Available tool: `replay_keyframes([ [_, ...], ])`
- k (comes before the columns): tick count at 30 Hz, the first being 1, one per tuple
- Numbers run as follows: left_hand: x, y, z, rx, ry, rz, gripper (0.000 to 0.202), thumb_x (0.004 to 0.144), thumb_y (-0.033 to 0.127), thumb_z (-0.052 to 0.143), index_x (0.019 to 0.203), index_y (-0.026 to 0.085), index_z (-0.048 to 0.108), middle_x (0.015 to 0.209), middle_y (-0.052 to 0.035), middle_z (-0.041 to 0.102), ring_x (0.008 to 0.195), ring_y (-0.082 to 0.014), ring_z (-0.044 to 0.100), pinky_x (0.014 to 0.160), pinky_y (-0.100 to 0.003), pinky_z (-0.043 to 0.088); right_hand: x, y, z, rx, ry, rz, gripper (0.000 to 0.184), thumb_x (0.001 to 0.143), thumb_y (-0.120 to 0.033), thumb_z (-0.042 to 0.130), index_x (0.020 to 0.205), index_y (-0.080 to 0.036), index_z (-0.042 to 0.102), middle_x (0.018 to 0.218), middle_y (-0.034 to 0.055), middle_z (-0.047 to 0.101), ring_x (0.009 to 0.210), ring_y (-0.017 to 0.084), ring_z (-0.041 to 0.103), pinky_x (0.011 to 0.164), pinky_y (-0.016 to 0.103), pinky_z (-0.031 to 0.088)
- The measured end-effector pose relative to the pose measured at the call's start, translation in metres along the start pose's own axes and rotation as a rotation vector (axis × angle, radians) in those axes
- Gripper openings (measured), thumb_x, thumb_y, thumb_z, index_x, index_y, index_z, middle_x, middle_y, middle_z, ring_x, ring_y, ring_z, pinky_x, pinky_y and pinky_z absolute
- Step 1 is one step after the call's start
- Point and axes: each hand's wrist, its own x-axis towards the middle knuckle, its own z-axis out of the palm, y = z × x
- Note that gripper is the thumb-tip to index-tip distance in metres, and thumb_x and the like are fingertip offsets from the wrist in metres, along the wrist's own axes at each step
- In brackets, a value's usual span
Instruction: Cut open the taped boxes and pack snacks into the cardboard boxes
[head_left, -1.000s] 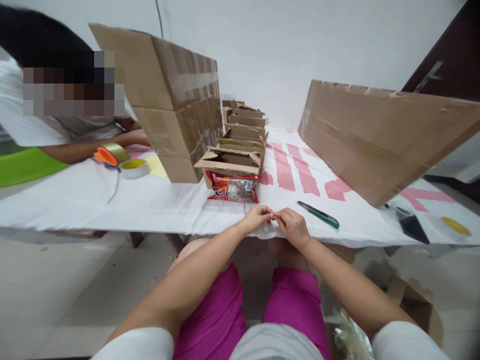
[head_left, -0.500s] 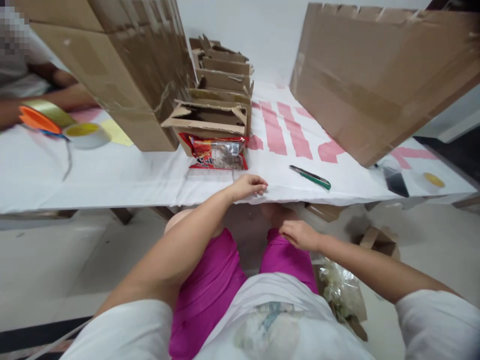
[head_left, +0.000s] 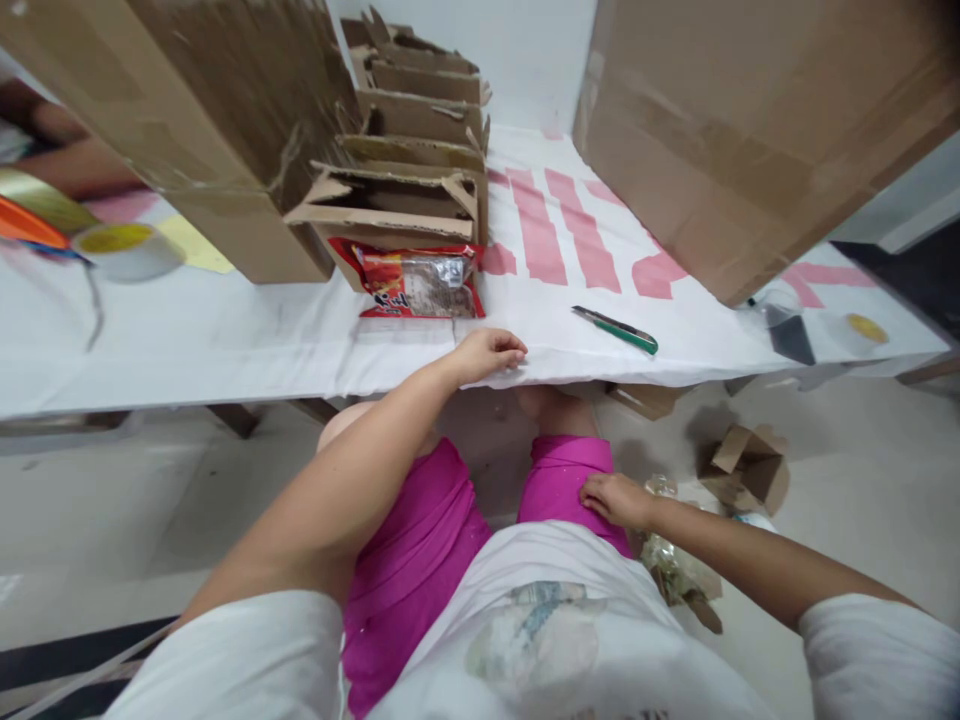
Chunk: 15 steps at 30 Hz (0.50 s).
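Observation:
My left hand (head_left: 491,356) rests on the white-covered table by its front edge. Its fingers are loosely bent, thumb slightly apart, with nothing in them. Just beyond it lies a red plastic food packet (head_left: 424,283), leaning on the front of a row of open cardboard boxes (head_left: 405,225). A green utility knife (head_left: 616,330), its blade end pointing left, lies to the right of this hand, untouched. On the pink shorts (head_left: 566,480), over my right thigh, lies my right hand (head_left: 619,498), holding nothing, fingers relaxed and slightly bent.
Tall cardboard boxes stand at the left (head_left: 217,225) and right (head_left: 720,200). Tape rolls (head_left: 124,250) and orange-handled scissors (head_left: 26,225) lie at left, near another person's arm (head_left: 82,170). Pink tape strips (head_left: 574,230) mark the cloth. An open carton (head_left: 746,468) sits on the floor.
My right hand has moved down and right, from near the knee onto the thigh. My left hand keeps its place at the table edge. The view has tilted slightly.

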Motion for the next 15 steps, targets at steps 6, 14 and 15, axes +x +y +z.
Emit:
replay_keyframes([
  [6,0.0,-0.001,0.0,0.017,0.0,0.013,0.013,0.074,0.019,0.066,0.085,0.011,0.067,0.064,0.0006,0.064,0.058,-0.009,0.057,0.06,-0.021,0.044,0.001,-0.007,0.007,0.02,-0.035,-0.013,0.015,0.087,-0.02,0.052,0.089,-0.02,0.067,0.088,0.005,0.068,0.08,0.016,0.061,0.074,0.025,0.045],
  [14,-0.003,-0.002,0.0,0.067,0.011,0.059,0.013,0.074,0.017,0.063,0.084,0.012,0.069,0.069,-0.0009,0.067,0.061,-0.0095,0.058,0.06,-0.02,0.044,-0.026,0.033,0.013,-0.071,0.134,0.242,0.023,0.091,-0.025,0.038,0.088,-0.02,0.061,0.09,0.0088,0.065,0.08,0.018,0.061,0.074,0.029,0.045],
  [15,-0.003,-0.002,0.0,0.078,0.015,0.063,0.013,0.074,0.017,0.063,0.084,0.012,0.069,0.069,-0.0009,0.067,0.061,-0.0096,0.058,0.06,-0.02,0.044,-0.037,0.046,0.014,-0.083,0.162,0.305,0.023,0.09,-0.024,0.038,0.085,-0.02,0.061,0.087,0.0094,0.065,0.076,0.019,0.061,0.07,0.03,0.045],
])
